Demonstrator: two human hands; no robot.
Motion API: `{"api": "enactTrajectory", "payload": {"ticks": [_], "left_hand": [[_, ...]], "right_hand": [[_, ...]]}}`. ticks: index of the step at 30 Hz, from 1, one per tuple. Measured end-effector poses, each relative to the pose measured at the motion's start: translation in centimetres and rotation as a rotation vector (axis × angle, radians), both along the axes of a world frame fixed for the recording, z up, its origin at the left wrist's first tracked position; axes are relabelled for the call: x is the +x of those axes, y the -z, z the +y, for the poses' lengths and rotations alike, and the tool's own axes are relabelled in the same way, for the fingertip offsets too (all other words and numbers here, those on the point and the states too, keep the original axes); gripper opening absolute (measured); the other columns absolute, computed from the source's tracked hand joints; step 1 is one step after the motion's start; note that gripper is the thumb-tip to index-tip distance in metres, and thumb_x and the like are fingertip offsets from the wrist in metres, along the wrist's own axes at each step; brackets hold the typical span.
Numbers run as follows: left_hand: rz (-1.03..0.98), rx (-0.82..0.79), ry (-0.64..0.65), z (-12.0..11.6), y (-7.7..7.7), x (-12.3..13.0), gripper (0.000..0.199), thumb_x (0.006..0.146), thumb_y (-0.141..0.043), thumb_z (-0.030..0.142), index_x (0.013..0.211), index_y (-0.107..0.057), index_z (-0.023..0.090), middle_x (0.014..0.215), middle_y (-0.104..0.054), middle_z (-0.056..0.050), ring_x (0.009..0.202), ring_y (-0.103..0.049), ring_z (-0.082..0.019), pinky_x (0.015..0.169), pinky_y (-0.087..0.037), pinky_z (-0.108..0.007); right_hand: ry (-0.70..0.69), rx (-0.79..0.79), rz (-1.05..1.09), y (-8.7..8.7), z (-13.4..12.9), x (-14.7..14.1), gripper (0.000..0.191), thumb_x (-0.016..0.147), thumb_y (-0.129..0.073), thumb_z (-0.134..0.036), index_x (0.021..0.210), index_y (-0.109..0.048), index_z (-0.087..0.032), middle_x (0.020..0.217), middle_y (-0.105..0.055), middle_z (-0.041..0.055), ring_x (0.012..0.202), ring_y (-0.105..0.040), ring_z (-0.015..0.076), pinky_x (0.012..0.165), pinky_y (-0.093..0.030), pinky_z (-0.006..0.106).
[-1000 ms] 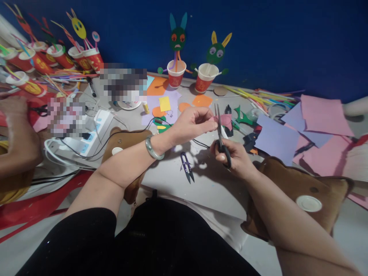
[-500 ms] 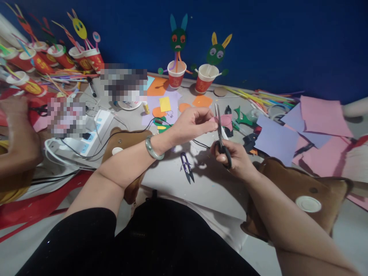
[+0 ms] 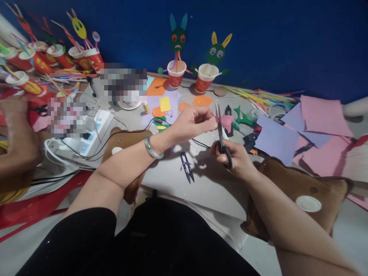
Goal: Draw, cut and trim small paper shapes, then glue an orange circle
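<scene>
My left hand [image 3: 194,123] pinches a small piece of pink paper [image 3: 227,121] between thumb and fingers, above the table. A curved outline is faintly drawn on the paper. In my right hand [image 3: 234,158] is a pair of black-handled scissors [image 3: 220,134], its blades pointing away from me and crossing the pink paper. Whether the blades are fully closed is hard to make out. Below my hands, dark thread snips [image 3: 187,168] lie on the table with their tips toward me.
Two red paper cups with green paper heads, one cup [image 3: 176,74] left of the other [image 3: 205,78], stand by the blue wall. Purple sheets [image 3: 276,136] and pink sheets [image 3: 324,115] lie right. Leftward are a power strip [image 3: 96,132] and another person's arm [image 3: 20,134]. Brown cushions [image 3: 287,191] flank me.
The pink paper has shifted slightly against the scissor blades, and its outer edge looks more rounded. Both hands stay in nearly the same place.
</scene>
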State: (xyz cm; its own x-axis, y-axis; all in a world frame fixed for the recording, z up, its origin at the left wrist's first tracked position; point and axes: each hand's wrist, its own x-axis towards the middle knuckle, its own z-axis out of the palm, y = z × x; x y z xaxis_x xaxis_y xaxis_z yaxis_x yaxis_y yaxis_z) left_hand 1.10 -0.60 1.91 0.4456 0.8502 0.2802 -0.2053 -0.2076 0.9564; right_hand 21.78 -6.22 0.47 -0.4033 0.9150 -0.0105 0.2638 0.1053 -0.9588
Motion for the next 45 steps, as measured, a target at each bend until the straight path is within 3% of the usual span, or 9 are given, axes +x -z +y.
{"api": "enactTrajectory", "payload": {"ticks": [33, 45], "left_hand": [[-0.014, 0.01, -0.003, -0.2, -1.0, -0.4, 0.048, 0.083, -0.085, 0.057, 0.068, -0.061, 0.017, 0.069, -0.064, 0.001, 0.069, -0.058, -0.009, 0.066, -0.048, -0.027], [-0.051, -0.044, -0.011, -0.3, -1.3, -0.5, 0.04, 0.083, -0.085, 0.047, 0.069, -0.064, 0.017, 0.07, -0.068, -0.001, 0.068, -0.06, -0.009, 0.068, -0.051, -0.027]], "right_hand": [[-0.009, 0.01, 0.025, 0.3, 0.0, 0.2, 0.072, 0.065, -0.081, -0.088, 0.059, -0.054, -0.022, 0.063, -0.057, 0.0003, 0.058, -0.044, 0.0139, 0.058, -0.036, 0.032], [-0.003, 0.013, 0.031, 0.3, 0.0, 0.2, 0.074, 0.062, -0.081, -0.091, 0.06, -0.054, -0.021, 0.063, -0.058, 0.0007, 0.057, -0.045, 0.0139, 0.057, -0.036, 0.031]]}}
